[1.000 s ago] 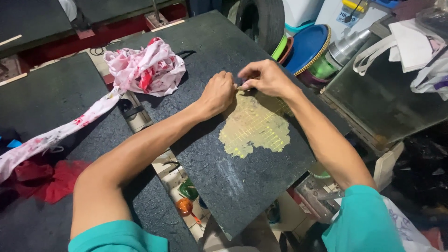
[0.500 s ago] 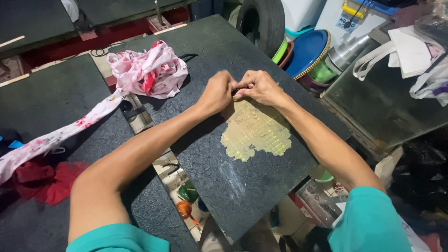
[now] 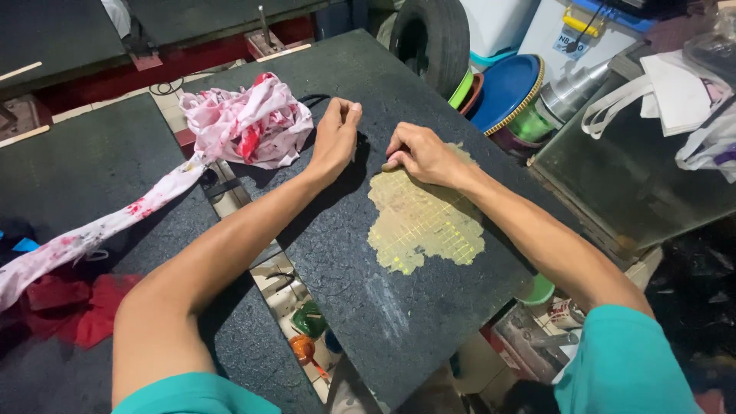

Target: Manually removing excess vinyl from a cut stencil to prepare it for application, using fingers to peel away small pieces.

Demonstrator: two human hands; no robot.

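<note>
Working on a dark textured counter (image 3: pixel 399 322), both hands sit at the top edge of a yellowish gridded patch (image 3: pixel 425 222) stuck flat on the surface. Right hand (image 3: pixel 418 153) rests fingers-down on the patch's upper left corner, fingers curled and pressing, nothing visibly gripped. Left hand (image 3: pixel 336 138) is just off the patch, loosely fisted with thumb and fingertips pinched together; can't tell whether it holds a sliver of material or nothing. Hands are near each other, not touching.

Judgement: looks like picking or peeling at the patch edge. To do it well, keep the right fingers pinning the patch close to the edge, work the pinch low and parallel to the counter, go slowly so the thin layer lifts in one piece rather than flaking.

A crumpled pink-and-red cloth (image 3: pixel 245 123) lies left of the hands, its tail trailing off across the gap. Stacked coloured bowls (image 3: pixel 502 92) and a tyre (image 3: pixel 429 38) sit beyond the counter.
</note>
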